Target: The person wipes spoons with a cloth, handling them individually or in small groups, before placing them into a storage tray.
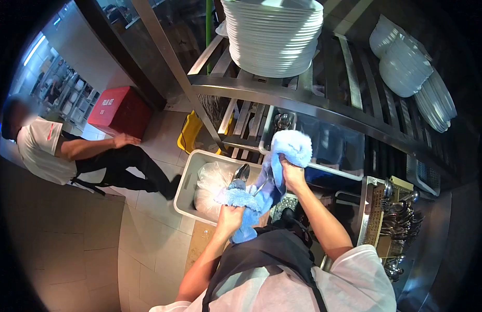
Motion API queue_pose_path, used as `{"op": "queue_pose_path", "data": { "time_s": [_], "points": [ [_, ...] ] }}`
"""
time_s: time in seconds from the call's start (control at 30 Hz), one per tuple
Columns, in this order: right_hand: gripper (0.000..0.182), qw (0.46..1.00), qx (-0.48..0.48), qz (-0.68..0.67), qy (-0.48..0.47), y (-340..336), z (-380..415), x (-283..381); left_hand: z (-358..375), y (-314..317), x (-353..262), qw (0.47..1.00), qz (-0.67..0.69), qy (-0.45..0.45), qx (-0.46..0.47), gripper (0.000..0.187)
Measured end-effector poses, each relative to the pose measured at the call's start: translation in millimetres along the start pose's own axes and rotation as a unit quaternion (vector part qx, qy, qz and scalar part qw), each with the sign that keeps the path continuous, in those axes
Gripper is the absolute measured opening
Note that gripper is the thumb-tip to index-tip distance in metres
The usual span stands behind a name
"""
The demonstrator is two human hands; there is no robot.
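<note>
A fluffy blue cloth (272, 184) stretches between my two hands in front of my apron. My left hand (230, 218) is closed on one end, with the cloth bunched over its fingers. Just beyond that hand, spoons (241, 172) stick up out of the cloth, their handles hidden in it. The other end is gripped by my right hand (293, 176), held higher and farther right, the cloth folded over its fingertips. Below both hands stands a grey bin (182, 195) with a clear plastic bag (208, 190) inside.
Stacked white plates (275, 39) and bowls (405, 65) stand on the metal rack (303, 101). Cutlery (402, 218) fills holders on the right. A person (90, 151) walks at the left near a red box (120, 112). A yellow bucket (191, 132) sits behind the bin.
</note>
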State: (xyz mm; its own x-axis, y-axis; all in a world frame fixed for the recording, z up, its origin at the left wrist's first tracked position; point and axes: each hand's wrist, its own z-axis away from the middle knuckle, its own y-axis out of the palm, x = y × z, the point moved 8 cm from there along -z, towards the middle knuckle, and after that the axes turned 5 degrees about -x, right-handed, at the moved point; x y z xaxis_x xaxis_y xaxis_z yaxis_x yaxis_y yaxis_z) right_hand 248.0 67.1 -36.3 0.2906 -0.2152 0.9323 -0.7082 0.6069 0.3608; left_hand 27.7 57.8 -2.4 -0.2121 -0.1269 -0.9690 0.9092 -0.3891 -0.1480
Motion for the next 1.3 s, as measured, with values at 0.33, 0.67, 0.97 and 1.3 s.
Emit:
{"op": "queue_pose_path", "data": {
  "time_s": [0.33, 0.67, 0.97, 1.3],
  "points": [
    [0.03, 0.991, -0.027, 0.069, 0.112, 39, 93, -60, -34, 11, 41, 0.997, 0.026, 0.019, -0.071, 0.022],
    [0.026, 0.927, 0.04, -0.021, 0.373, -50, 7, -131, -4, 25, 130, 0.998, 0.06, -0.023, -0.011, 0.021],
    [0.031, 0.849, 0.149, -0.118, 0.493, 2, 86, -107, -18, -4, 110, 0.995, 0.02, -0.083, 0.045, 0.028],
    [0.021, 0.891, 0.057, 0.439, -0.097, 26, 37, -33, -40, 8, 91, 0.982, -0.098, -0.126, 0.097, 0.022]
  ]
}}
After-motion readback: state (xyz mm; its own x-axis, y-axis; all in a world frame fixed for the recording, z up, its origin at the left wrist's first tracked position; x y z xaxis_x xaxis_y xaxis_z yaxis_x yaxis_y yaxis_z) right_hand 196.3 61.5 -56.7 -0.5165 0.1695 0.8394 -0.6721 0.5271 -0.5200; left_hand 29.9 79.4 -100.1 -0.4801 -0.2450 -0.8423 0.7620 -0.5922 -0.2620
